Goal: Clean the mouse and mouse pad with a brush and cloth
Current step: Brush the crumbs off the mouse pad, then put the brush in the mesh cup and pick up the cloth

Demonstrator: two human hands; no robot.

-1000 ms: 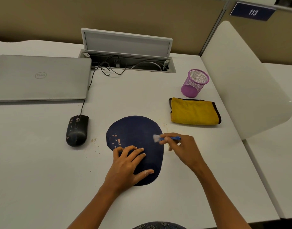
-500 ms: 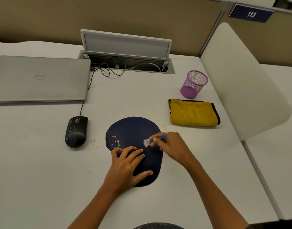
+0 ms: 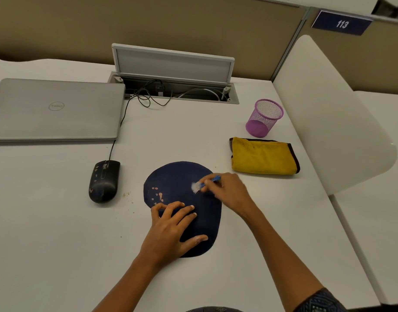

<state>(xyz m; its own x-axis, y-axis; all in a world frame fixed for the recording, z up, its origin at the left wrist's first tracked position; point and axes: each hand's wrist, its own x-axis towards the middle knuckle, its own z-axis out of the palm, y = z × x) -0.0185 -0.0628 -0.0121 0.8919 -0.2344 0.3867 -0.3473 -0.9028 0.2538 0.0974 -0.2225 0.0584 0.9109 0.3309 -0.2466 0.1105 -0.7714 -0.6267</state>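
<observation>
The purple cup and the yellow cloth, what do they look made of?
The purple cup looks like painted wire mesh: the desk shows through its fine grid. The yellow cloth looks like soft fuzzy microfibre, folded, with a dark stitched edge; the exact fibre can't be told.

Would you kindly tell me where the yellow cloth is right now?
In the head view, the yellow cloth lies folded on the desk's right side, just in front of the purple mesh cup and beyond the mouse pad.

You see navy mouse pad with pink specks at left, black mouse pink-spotted, yellow cloth dark-edged, blue brush with white bristles, purple mesh cup.
</observation>
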